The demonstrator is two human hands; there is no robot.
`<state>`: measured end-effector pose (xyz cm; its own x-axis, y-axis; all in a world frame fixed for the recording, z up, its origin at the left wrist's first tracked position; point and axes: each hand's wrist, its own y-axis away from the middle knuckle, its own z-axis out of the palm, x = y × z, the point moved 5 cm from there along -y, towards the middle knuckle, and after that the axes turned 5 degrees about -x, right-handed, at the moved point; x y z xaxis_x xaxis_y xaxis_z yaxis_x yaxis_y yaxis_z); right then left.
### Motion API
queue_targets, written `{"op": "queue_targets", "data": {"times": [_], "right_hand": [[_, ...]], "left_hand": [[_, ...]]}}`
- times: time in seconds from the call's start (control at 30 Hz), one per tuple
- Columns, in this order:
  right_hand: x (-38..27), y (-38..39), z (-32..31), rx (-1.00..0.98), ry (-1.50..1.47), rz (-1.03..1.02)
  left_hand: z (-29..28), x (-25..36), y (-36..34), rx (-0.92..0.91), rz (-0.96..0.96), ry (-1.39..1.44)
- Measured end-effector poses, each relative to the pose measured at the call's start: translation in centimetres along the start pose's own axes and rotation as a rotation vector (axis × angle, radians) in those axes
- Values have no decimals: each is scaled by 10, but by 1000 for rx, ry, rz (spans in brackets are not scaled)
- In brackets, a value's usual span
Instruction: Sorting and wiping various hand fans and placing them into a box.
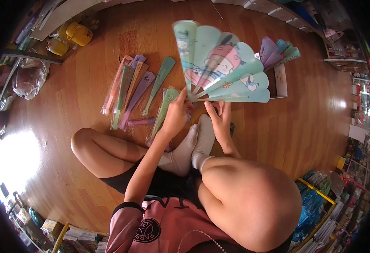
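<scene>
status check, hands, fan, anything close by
Left hand gripping open fan near its base. Right hand at its lower edge. Folded fans to the left; box partly hidden behind fan.

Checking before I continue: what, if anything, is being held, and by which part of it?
An open pale-green fan, held by the left hand at its narrow end. The right hand is at the fan's lower edge; whether it grips cannot be told.

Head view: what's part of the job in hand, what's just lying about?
Part of it, seemingly:
- open fan, gripped near its base by the left hand
- right hand, at its lower edge
- folded fans
- box

Just lying about:
- yellow tubs
- blue plastic bag
</scene>
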<state>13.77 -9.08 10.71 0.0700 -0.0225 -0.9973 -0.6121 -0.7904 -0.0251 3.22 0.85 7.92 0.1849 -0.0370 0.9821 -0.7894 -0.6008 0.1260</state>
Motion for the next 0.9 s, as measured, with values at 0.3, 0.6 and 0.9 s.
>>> {"op": "queue_targets", "data": {"times": [0.3, 0.6, 0.9], "right_hand": [[8, -7, -7, 58, 7, -17], [4, 4, -32, 228, 151, 43], [10, 3, -42, 195, 394, 37]], "left_hand": [[35, 14, 18, -144, 240, -621], [55, 5, 20, -143, 46, -548], [60, -2, 24, -36, 71, -415]]}}
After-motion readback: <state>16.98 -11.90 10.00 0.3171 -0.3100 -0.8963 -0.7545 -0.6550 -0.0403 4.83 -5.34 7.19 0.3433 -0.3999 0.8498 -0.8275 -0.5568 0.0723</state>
